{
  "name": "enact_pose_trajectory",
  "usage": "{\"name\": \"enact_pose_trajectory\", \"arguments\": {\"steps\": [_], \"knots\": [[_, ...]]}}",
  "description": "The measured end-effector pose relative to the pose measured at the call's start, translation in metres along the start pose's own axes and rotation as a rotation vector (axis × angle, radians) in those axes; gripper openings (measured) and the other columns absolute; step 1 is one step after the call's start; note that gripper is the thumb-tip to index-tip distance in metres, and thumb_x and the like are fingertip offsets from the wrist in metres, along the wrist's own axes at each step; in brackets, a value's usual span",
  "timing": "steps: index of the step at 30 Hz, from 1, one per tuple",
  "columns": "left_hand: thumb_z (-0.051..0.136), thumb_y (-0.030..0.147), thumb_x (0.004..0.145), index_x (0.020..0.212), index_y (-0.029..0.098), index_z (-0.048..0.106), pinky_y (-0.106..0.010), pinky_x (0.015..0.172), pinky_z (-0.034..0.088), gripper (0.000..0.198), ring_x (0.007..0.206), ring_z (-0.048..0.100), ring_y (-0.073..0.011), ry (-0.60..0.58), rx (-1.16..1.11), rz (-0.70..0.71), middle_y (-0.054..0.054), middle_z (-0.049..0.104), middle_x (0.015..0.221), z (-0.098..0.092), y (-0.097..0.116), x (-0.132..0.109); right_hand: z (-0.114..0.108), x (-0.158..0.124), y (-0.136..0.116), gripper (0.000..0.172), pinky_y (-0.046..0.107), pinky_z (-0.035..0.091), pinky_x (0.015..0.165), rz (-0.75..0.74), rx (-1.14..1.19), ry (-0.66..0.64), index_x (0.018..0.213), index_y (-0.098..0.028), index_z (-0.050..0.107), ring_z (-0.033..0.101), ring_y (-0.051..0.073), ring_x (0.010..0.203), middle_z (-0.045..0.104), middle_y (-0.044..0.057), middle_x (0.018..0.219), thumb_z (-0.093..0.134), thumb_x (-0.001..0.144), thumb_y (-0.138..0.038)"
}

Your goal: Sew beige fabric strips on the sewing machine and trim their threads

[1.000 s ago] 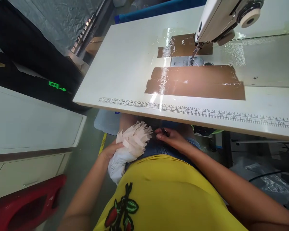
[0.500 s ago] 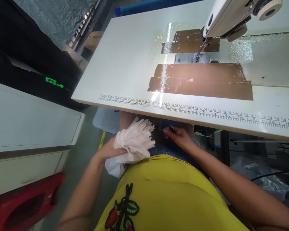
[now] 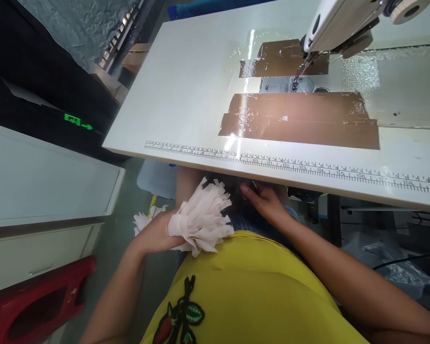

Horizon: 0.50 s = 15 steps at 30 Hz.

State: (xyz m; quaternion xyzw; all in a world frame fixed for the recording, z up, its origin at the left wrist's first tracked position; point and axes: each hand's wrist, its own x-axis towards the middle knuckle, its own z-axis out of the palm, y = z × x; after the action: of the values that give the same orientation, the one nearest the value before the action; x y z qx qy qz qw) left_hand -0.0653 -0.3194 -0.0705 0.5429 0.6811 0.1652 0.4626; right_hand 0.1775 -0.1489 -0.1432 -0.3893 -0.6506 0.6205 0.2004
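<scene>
My left hand [image 3: 159, 232] is wrapped around the middle of a bundle of pale cream fabric strips [image 3: 208, 217]. The cut ends fan out to the right over my lap, and a shorter tuft of the fabric sticks out behind the hand on the left. Just below the table's front edge, my right hand [image 3: 267, 203] is closed, its fingers partly in shadow. A thin, shiny bit of a small dark tool [image 3: 254, 184] shows at its fingers; the tool's kind cannot be made out. Between the hands there is a gap.
Above my lap is a white sewing table [image 3: 179, 86] with a printed ruler along its front edge. Brown tape [image 3: 297, 119] lies before the sewing machine's needle [image 3: 297, 79]. A white cabinet [image 3: 50, 177] and a red stool [image 3: 57, 291] stand left; clear plastic bags [image 3: 390, 260] lie right.
The left hand has turned the bundle, so its strips spread wider and a tuft now shows behind the hand. My right hand has shifted slightly up and left, nearer the table edge.
</scene>
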Motion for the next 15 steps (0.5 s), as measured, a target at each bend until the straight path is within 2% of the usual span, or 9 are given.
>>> {"name": "enact_pose_trajectory", "arguments": {"steps": [2,4,6,8,9,11,15], "knots": [[0.067,0.027,0.067,0.108,0.02,0.062,-0.034,0.082,0.05,0.042,0.094,0.063,-0.029,0.024,0.051,0.007,-0.006,0.068,0.104,0.001,0.001,-0.005,-0.009,-0.005,0.0,0.041,0.027,0.041,0.054,0.003,0.01,-0.023,0.093,-0.019,0.057,0.051,0.015,0.059,0.055,0.0,0.066,0.038,0.089,-0.055],[0.066,0.029,0.07,0.108,0.022,0.061,-0.033,0.079,0.049,0.039,0.093,0.063,-0.0278,0.037,0.114,0.011,-0.006,0.067,0.106,0.004,0.003,-0.009,-0.014,-0.012,-0.006,0.042,0.028,0.044,0.056,-0.023,-0.014,-0.066,0.101,-0.019,0.058,0.056,0.016,0.062,0.06,0.002,0.072,0.036,0.091,-0.053],[0.065,0.029,0.072,0.108,0.023,0.06,-0.031,0.076,0.048,0.037,0.094,0.063,-0.0264,0.047,0.169,0.033,-0.005,0.067,0.106,0.006,0.005,-0.011,-0.015,-0.019,-0.016,0.036,0.032,0.049,0.071,-0.091,-0.072,-0.119,0.107,-0.02,0.06,0.062,0.02,0.08,0.067,0.006,0.09,0.044,0.09,-0.048],[0.065,0.031,0.074,0.11,0.023,0.059,-0.03,0.075,0.047,0.037,0.094,0.063,-0.0253,0.059,0.209,0.081,-0.006,0.066,0.108,0.008,0.007,-0.013,-0.013,-0.023,-0.025,0.034,0.037,0.046,0.089,-0.162,-0.114,-0.169,0.113,-0.021,0.062,0.061,0.024,0.102,0.066,0.008,0.112,0.052,0.088,-0.042],[0.064,0.033,0.075,0.112,0.023,0.058,-0.029,0.074,0.047,0.038,0.095,0.063,-0.0249,0.063,0.227,0.108,-0.006,0.066,0.109,0.009,0.008,-0.014,-0.011,-0.025,-0.029,0.035,0.039,0.044,0.094,-0.186,-0.119,-0.185,0.115,-0.021,0.061,0.059,0.025,0.108,0.065,0.009,0.117,0.054,0.087,-0.04],[0.062,0.035,0.078,0.116,0.022,0.056,-0.029,0.074,0.047,0.04,0.094,0.063,-0.0243,0.066,0.268,0.158,-0.007,0.065,0.11,0.01,0.009,-0.015,-0.007,-0.025,-0.034,0.036,0.04,0.046,0.092,-0.205,-0.121,-0.185,0.117,-0.021,0.061,0.061,0.025,0.104,0.066,0.009,0.115,0.056,0.086,-0.039],[0.059,0.034,0.082,0.119,0.02,0.052,-0.029,0.077,0.046,0.041,0.095,0.063,-0.0239,0.08,0.35,0.233,-0.008,0.065,0.11,0.011,0.011,-0.019,-0.001,-0.022,-0.039,0.03,0.033,0.052,0.074,-0.195,-0.126,-0.147,0.105,-0.019,0.061,0.064,0.02,0.078,0.069,0.005,0.089,0.059,0.083,-0.04]]}}
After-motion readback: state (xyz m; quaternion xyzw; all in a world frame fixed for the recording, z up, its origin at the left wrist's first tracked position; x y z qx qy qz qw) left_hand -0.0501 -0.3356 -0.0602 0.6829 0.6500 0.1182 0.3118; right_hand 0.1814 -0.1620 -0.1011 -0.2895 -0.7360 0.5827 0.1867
